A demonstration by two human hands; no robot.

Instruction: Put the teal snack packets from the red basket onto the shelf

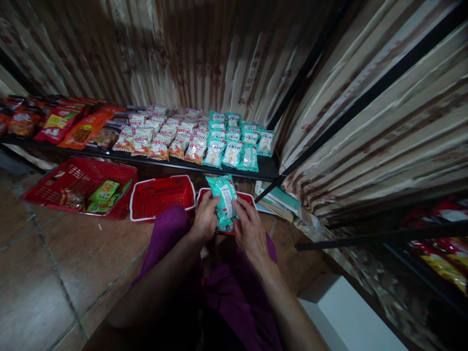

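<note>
A teal snack bag, its printed label side up, is held between my two hands over a small red basket. My left hand grips the bag's left edge, thumb on top. On the other edge, my right hand has its fingers against the bag. More teal packaging shows beneath it in the basket, partly hidden by my hands. Just beyond, matching teal bags stand in rows on the low black shelf, beside white-and-orange snack bags.
A red basket and a larger red basket with green packets stand on the tiled floor at left. Black metal bars and a white box are at right. Pleated curtain hangs behind the shelf.
</note>
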